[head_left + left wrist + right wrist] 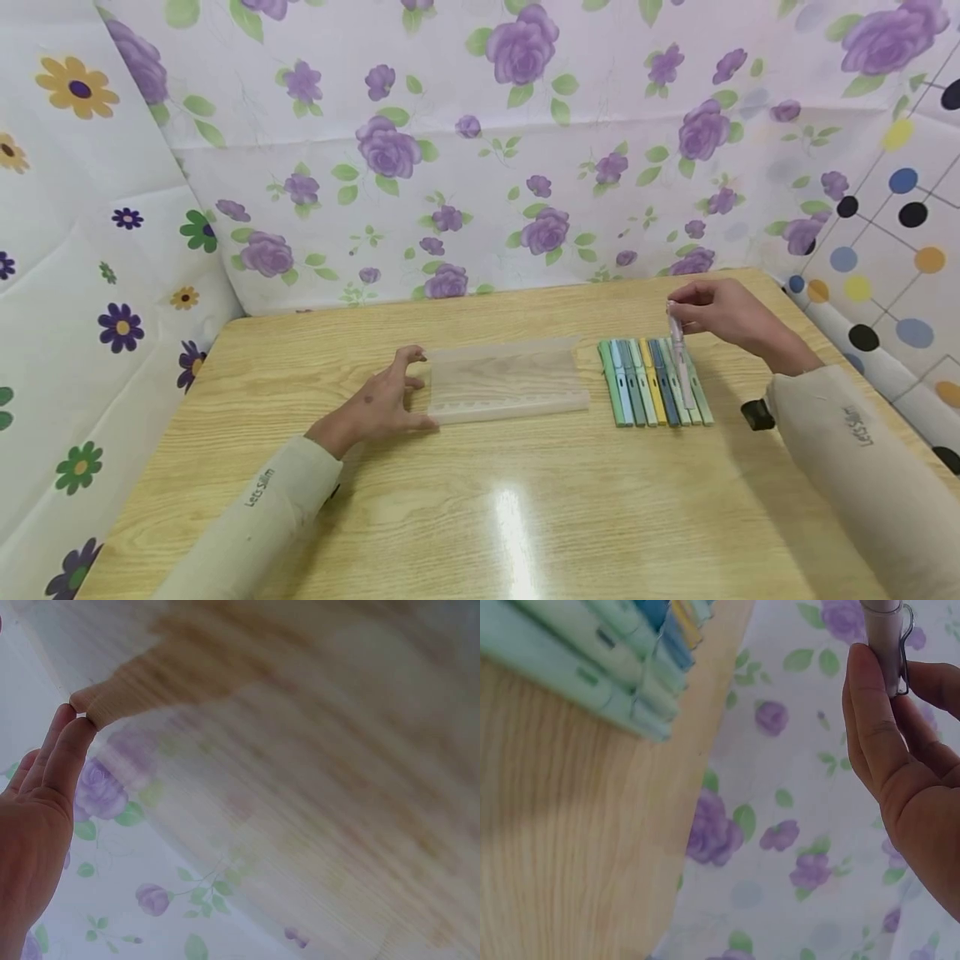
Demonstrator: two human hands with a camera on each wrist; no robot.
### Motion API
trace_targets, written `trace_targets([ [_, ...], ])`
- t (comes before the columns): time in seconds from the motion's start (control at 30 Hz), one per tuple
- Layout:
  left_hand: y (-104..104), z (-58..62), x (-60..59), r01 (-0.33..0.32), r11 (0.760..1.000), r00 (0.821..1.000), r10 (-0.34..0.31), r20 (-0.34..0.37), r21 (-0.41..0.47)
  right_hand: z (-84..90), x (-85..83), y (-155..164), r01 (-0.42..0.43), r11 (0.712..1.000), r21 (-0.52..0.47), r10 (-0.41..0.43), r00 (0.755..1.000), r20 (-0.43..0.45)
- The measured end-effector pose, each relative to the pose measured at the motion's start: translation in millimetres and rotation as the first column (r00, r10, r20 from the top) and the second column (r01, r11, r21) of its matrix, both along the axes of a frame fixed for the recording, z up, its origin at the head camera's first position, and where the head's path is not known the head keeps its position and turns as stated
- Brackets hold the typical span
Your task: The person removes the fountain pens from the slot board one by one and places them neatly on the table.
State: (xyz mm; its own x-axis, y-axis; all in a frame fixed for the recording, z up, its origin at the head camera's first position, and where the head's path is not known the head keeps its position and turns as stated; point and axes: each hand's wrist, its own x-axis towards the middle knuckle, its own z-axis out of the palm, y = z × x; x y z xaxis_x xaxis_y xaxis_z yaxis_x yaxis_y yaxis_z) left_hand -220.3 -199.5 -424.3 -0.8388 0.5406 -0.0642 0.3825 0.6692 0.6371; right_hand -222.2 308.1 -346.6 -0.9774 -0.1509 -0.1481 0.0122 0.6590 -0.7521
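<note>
One pale pink pen (679,354) sits in the grip of my right hand (720,312), pinched by its upper end between thumb and fingertips (874,712); its wire clip shows in the right wrist view. The pen hangs nearly upright, its lower end over the row of pens (654,382) that lies side by side on the bench (525,517). The row holds green, blue, grey-blue, yellow and pale green barrels, touching one another, ends roughly level. Just left of the row lies a translucent plastic case (506,379), flat on the bench. My left hand (382,400) rests at the left edge of this case, grip released: fingers straight to relaxed, fingertips (71,724) touching the case edge, thumb along the near corner. A small black object (757,414) lies on the bench near my right sleeve (855,458). Flowered purple cloth (480,150) hangs behind the bench, with further patterned cloth at both sides.
</note>
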Motion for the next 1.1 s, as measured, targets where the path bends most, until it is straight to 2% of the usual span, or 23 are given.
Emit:
trace_targets([
  [0.23,-2,-0.9,0.8,-0.008,1.0,1.0,0.008,0.002,-0.013,-10.6,3.0,27,0.028,0.998,0.055,-0.03,0.999,0.046],
  [0.57,-1,-0.1,-0.8,0.007,1.0,1.0,-0.007,-0.016,-0.012,-39.8,-1.7,48,0.074,0.997,0.033,-0.078,0.99,0.118],
  [0.8,0,-0.3,-0.5,0.008,1.0,1.0,-0.008,-0.014,-0.006,-57.5,-7.4,50,0.075,0.996,0.056,-0.083,0.986,0.148],
  [1.1,0,-0.5,-0.4,0.009,1.0,1.0,-0.01,-0.016,-0.008,-64.2,-13.6,44,0.08,0.991,0.107,-0.098,0.98,0.171],
])
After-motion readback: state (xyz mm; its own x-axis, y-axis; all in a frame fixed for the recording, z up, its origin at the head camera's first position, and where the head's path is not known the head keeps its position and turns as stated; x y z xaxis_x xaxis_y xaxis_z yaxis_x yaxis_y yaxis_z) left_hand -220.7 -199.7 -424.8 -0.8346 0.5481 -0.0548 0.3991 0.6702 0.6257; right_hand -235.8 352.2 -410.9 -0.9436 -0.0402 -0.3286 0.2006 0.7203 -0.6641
